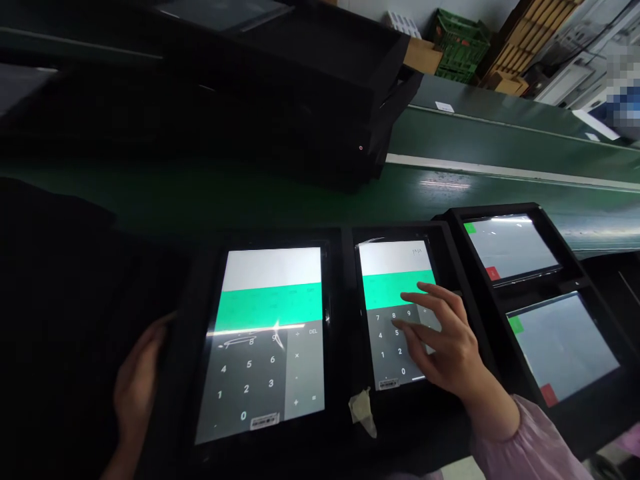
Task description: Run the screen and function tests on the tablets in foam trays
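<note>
Two black-framed screens lie side by side, each showing a calculator keypad under a green band: a larger left screen (260, 373) and a smaller right screen (395, 290). Over the right screen, my right hand (445, 340) has its fingers spread, with one fingertip at the keys near 8 and 5. It holds nothing. At the outer left edge of the left device is my left hand (137, 387), dim and partly in shadow; its fingertips are hidden in the dark. A crumpled piece of pale tape (363, 412) sticks near the lower left corner of the right screen.
To the right, a device with two pale screens (563, 347) has green and red corner squares. Stacked black housings (320, 100) stand behind on the green work surface (425, 140). Green crates (457, 43) and a person's blue clothing (625, 107) are farther back.
</note>
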### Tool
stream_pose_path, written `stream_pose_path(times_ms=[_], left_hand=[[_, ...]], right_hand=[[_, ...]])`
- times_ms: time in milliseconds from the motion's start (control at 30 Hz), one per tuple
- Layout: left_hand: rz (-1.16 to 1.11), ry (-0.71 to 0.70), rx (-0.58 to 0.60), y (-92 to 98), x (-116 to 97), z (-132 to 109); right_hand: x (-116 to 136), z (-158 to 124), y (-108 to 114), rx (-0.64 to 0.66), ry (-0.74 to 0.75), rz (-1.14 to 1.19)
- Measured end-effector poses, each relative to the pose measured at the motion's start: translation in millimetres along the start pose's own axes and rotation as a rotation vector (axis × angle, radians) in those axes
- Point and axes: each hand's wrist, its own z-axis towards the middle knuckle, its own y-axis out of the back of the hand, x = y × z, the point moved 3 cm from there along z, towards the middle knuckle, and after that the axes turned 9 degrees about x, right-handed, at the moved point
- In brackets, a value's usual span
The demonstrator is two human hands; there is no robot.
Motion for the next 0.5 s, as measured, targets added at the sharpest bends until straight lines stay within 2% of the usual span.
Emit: stream_pose_path(times_ms=[100, 333, 400, 500], left_hand=[[-0.012, 0.068, -0.011, -1.5, -8.3, -4.4], [0.054, 0.061, 0.042, -2.1, -28.5, -9.7], [0.057, 0.081, 0.044, -2.7, -30.0, -11.3], [0.029, 0.078, 0.01, -2.7, -27.2, -12.4]], right_hand=[[2.8, -0.6, -3.2, 0.038, -0.027, -0.047], [3.7, -2.5, -9.3, 0.16, -0.005, -0.017], [-4.9, -5.1, -5.5, 0.077, -0.067, -0.023], [-25.9, -13.7, 2.0, -0.114, -0.273, -0.083]])
